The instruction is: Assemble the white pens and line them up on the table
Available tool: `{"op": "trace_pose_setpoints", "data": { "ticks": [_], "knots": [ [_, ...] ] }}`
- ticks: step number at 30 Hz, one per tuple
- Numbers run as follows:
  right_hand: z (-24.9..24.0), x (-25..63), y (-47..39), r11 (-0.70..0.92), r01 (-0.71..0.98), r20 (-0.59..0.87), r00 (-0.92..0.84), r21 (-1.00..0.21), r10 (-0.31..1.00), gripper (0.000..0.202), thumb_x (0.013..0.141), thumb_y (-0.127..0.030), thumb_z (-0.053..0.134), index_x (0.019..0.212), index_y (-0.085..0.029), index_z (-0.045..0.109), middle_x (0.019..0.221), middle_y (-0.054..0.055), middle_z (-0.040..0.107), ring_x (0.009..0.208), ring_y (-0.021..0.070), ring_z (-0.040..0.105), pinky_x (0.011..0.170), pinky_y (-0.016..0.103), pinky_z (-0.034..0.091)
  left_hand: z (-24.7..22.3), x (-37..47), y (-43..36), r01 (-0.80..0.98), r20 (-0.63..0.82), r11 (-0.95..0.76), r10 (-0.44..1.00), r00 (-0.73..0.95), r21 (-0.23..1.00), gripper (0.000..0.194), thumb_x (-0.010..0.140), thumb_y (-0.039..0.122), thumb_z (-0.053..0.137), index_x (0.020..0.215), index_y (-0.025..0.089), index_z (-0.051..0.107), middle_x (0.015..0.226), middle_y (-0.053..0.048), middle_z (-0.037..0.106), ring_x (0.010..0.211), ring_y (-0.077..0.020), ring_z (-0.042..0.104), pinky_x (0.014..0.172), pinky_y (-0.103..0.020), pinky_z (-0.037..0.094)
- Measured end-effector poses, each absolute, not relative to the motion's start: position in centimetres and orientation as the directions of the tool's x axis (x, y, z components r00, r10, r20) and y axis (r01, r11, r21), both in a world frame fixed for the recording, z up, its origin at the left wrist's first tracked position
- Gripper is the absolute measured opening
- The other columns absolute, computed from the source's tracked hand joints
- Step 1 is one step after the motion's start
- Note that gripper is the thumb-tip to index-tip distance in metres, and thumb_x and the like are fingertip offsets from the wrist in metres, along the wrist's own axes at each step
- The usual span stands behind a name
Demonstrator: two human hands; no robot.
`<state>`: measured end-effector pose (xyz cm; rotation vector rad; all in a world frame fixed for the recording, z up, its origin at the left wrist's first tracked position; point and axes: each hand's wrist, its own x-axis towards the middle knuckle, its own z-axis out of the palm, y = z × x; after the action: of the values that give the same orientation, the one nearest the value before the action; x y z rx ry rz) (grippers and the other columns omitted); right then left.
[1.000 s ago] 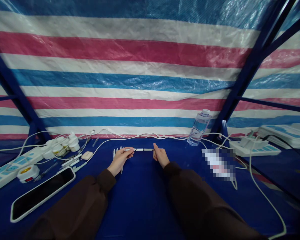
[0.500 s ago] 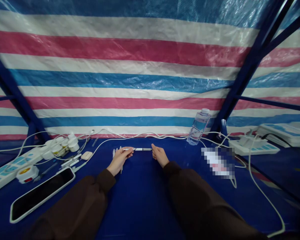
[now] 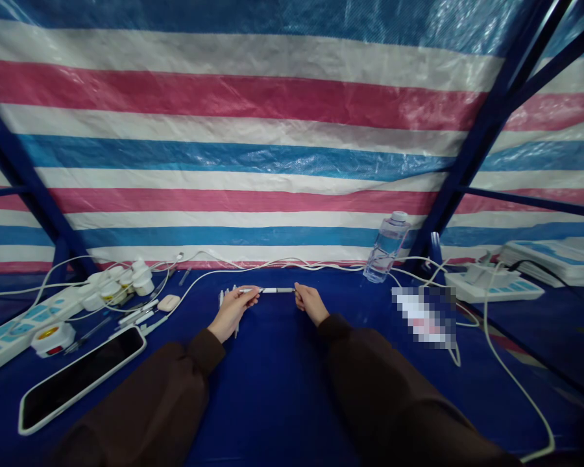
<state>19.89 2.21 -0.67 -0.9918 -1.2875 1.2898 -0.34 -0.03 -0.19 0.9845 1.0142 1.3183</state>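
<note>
A slim white and grey pen (image 3: 275, 290) lies level between my two hands, just above the blue tabletop. Its left end is pinched between the thumb and fingers of my left hand (image 3: 232, 310). At the other end, the thumb and curled fingers of my right hand (image 3: 311, 302) close on the thin tip. Under and behind my left hand are several thin white pens or pen parts (image 3: 221, 297), mostly hidden by the hand.
To the left lie a phone (image 3: 82, 376), a power strip (image 3: 34, 318) with plugs, an earbud case (image 3: 169, 303) and loose pens. A water bottle (image 3: 386, 248) stands at back right, near another power strip (image 3: 494, 287). Cables run along the back and right side.
My right thumb has bent down from a raised position onto the pen's tip. My left hand and the pen are almost unmoved.
</note>
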Motion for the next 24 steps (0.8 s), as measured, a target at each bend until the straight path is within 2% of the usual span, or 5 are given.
{"op": "trace_pose_setpoints", "data": {
  "ticks": [4,7,11,19,24],
  "knots": [
    [-0.57,19.93,1.92,0.145,-0.03,0.147,-0.1,-0.989,0.984,0.055,0.069,-0.064,0.052,0.046,-0.022,0.025,0.036,-0.007,0.025,0.035,0.0052,0.025,0.037,0.022,0.018,-0.14,-0.29,-0.03,-0.285,-0.027,0.024,1.0,-0.007,0.958,0.028,0.06,0.033,0.075,0.078,0.013,0.068,0.07,-0.004,0.063,0.063,-0.01,0.056,0.061,-0.021,0.042],
    [-0.5,19.96,1.89,0.111,-0.032,0.114,-0.099,-0.993,0.989,0.049,0.071,-0.06,0.051,0.048,-0.021,0.032,0.035,-0.007,0.031,0.034,0.0059,0.028,0.037,0.022,0.019,-0.07,-0.25,-0.09,-0.292,-0.028,0.027,1.0,-0.002,0.956,0.028,0.06,0.032,0.075,0.078,0.013,0.068,0.07,-0.004,0.063,0.064,-0.0098,0.056,0.061,-0.021,0.042],
    [-0.78,19.99,2.22,0.05,-0.091,0.061,-0.119,-0.995,0.991,0.038,0.067,-0.053,0.056,0.056,-0.02,0.04,0.041,-0.007,0.038,0.035,0.0061,0.031,0.035,0.02,0.019,-0.02,-0.21,-0.11,-0.284,-0.028,0.026,1.0,-0.001,0.958,0.029,0.06,0.033,0.075,0.079,0.013,0.068,0.07,-0.004,0.063,0.063,-0.0102,0.055,0.06,-0.022,0.042],
    [-0.67,19.86,1.98,0.138,-0.009,0.138,-0.172,-0.99,0.975,0.054,0.066,-0.068,0.051,0.046,-0.022,0.03,0.037,-0.008,0.025,0.035,0.0053,0.024,0.038,0.023,0.018,-0.15,-0.22,0.05,-0.303,-0.038,0.032,0.999,-0.014,0.953,0.027,0.058,0.032,0.076,0.076,0.013,0.069,0.067,-0.003,0.063,0.062,-0.0096,0.055,0.06,-0.022,0.041],
    [-0.05,19.85,1.52,0.136,0.016,0.132,-0.161,-0.991,0.978,0.056,0.067,-0.068,0.052,0.044,-0.022,0.03,0.037,-0.007,0.027,0.034,0.0058,0.027,0.039,0.024,0.021,-0.26,-0.25,0.04,-0.315,-0.017,0.005,0.999,-0.036,0.949,0.03,0.058,0.033,0.076,0.079,0.013,0.069,0.072,-0.004,0.065,0.067,-0.0104,0.057,0.061,-0.022,0.041]
  ]
}}
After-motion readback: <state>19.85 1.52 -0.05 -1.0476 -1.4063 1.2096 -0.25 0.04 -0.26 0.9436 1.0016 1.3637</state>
